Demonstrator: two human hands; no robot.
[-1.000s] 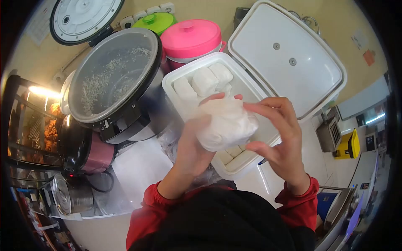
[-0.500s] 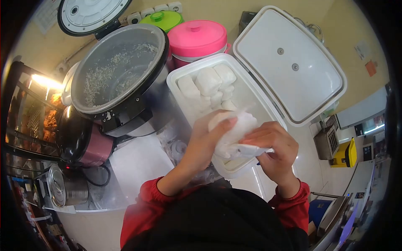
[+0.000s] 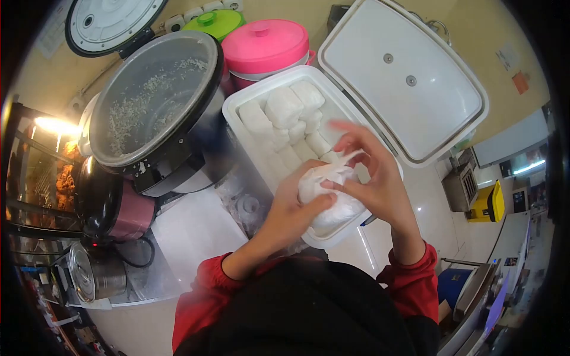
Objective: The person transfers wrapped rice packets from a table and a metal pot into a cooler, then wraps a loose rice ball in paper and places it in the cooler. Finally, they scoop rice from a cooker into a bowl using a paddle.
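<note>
Right hand (image 3: pixel 380 184) fingertips (image 3: pixel 347 129) motion-blurred; white bundle (image 3: pixel 332 202) partly hidden, contents perhaps rice; cooker lid (image 3: pixel 110 24) cut off.

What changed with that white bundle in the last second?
The white bundle came down over the near end of the white box. The right hand, spread open before, now pinches its wrap; the left hand still cups it. Cooker and box lids stay open.

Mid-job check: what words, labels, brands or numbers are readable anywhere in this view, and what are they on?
No text can be read anywhere in this view.
Orange note on the wall: too small and blurred to read.
White paper above it: blurred.
Cooler lid and pink lid: no markings show.
Wrapped white bundle, held by left hand and right hand: no print shows.
</note>
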